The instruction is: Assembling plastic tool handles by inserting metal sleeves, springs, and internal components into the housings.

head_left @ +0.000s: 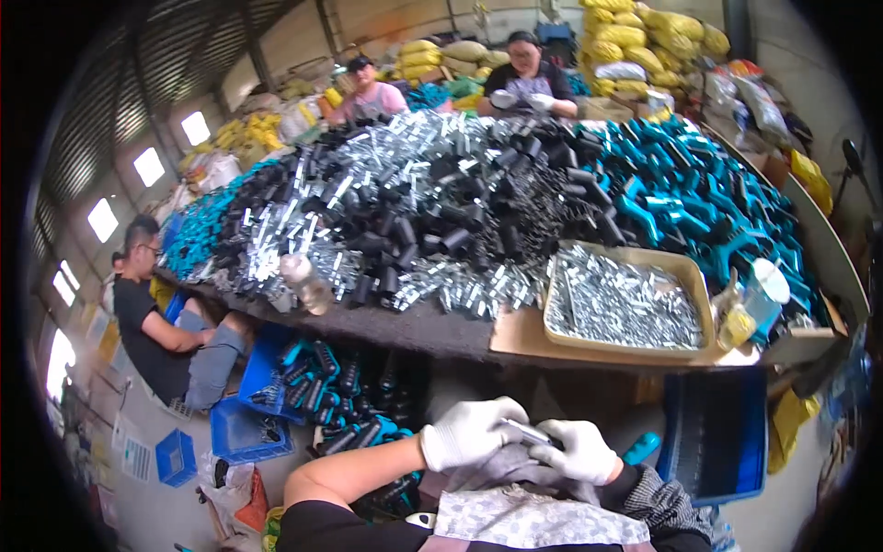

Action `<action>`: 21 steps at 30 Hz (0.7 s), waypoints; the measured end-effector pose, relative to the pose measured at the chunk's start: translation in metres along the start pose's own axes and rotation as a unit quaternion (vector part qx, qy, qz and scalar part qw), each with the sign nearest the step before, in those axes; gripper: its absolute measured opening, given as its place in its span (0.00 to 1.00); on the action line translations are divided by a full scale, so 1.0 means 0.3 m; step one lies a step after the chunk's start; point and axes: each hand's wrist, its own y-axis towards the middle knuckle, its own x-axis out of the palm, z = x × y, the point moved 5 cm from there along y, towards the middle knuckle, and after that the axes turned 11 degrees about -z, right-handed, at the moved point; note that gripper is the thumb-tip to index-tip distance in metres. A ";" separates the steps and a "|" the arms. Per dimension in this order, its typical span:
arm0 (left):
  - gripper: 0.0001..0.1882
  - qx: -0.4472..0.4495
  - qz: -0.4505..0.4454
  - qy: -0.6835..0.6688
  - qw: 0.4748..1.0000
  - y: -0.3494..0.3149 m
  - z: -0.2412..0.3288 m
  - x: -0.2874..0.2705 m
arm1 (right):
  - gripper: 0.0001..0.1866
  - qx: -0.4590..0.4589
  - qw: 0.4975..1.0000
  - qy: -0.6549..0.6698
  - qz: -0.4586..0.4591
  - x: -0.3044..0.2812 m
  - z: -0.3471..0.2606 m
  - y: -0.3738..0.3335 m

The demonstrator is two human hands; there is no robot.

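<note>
Both my hands are in white gloves, held close together over my lap. Between them is a small, shiny, silver metal piece (527,431); its exact kind cannot be made out. My left hand (467,434) pinches its near-left end with curled fingers. My right hand (581,451) is closed around the other end, its fingers partly hiding the piece. Grey cloth (501,469) lies under the hands, above a patterned apron (543,517).
The table ahead carries heaped black cylinders (451,241), silver parts (368,152) and teal housings (681,184). A beige tray (607,340) of small metal pieces and a clear bottle (308,287) stand near its edge. Blue crates (713,432) flank me; three co-workers (529,83) sit around.
</note>
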 end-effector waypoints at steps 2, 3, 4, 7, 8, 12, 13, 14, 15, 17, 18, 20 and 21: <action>0.10 0.330 0.060 0.085 0.938 -0.049 0.020 0.013 | 0.21 -0.025 0.971 0.197 -0.133 0.022 0.071 0.002; 0.09 0.334 0.014 0.165 0.928 -0.064 0.060 0.016 | 0.23 -0.018 0.961 0.216 -0.173 0.033 0.082 -0.003; 0.12 0.347 0.001 0.163 0.924 -0.073 0.073 0.015 | 0.24 -0.014 0.970 0.145 -0.194 0.043 0.084 0.003; 0.18 0.061 0.060 0.074 0.994 -0.040 -0.025 -0.028 | 0.23 -0.012 1.000 -0.007 0.001 0.017 0.033 0.018; 0.16 0.030 0.033 0.001 0.999 -0.031 -0.113 -0.002 | 0.22 -0.023 0.998 -0.054 0.033 0.008 -0.004 0.026; 0.10 0.286 0.097 0.172 0.938 -0.086 0.036 -0.007 | 0.24 0.019 0.962 0.227 -0.152 0.029 0.062 0.020; 0.11 0.333 0.081 0.232 0.911 -0.091 0.065 -0.009 | 0.24 0.016 0.969 0.208 -0.131 0.019 0.056 0.019; 0.12 0.314 0.050 0.198 0.927 -0.067 0.043 -0.018 | 0.23 0.013 0.976 0.187 -0.111 0.018 0.046 0.021; 0.15 0.254 0.095 0.140 0.952 -0.059 0.037 -0.046 | 0.22 -0.031 0.997 0.068 -0.035 0.009 0.047 0.028; 0.16 -0.012 0.048 -0.037 0.998 -0.038 -0.061 -0.049 | 0.24 -0.036 0.997 -0.052 0.037 -0.009 0.005 0.026; 0.14 0.021 0.042 -0.019 0.999 -0.035 -0.057 -0.039 | 0.24 -0.032 0.998 -0.042 0.025 -0.003 0.003 0.037; 0.09 0.148 0.077 0.040 0.985 -0.051 -0.005 -0.025 | 0.25 0.001 0.997 0.059 -0.055 -0.008 0.004 0.038; 0.09 0.247 0.064 0.120 0.959 -0.055 0.027 -0.020 | 0.25 0.007 0.990 0.106 -0.095 0.001 0.023 0.025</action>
